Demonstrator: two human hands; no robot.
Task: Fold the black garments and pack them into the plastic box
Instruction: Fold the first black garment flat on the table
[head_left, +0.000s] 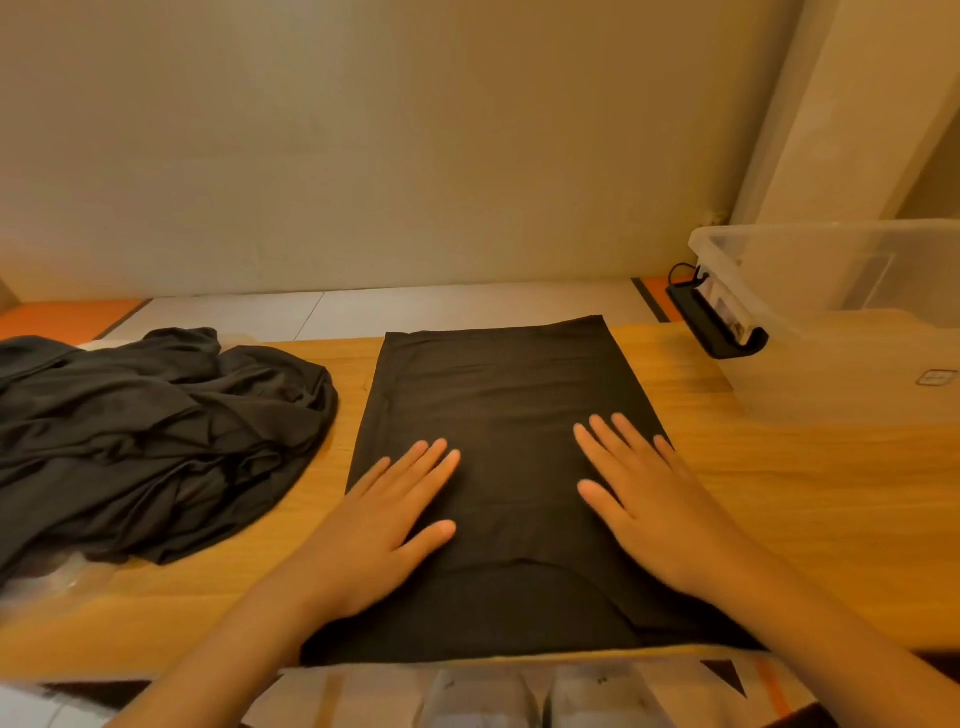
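A black garment (498, 395) lies flat on the wooden table (810, 509) in a long folded rectangle, its collar end near the front edge. My left hand (384, 514) rests flat on its left half, fingers straight. My right hand (649, 499) lies flat on its right half, fingers spread. A heap of crumpled black garments (145, 436) sits to the left. A clear plastic box (852, 322) stands at the right back of the table, with nothing visible inside.
A black holder with a cable (717, 322) sits behind the box's left corner. A plain wall runs along the back. Clear plastic wrapping (52, 582) lies under the heap at the front left. Pale floor shows below the table's front edge.
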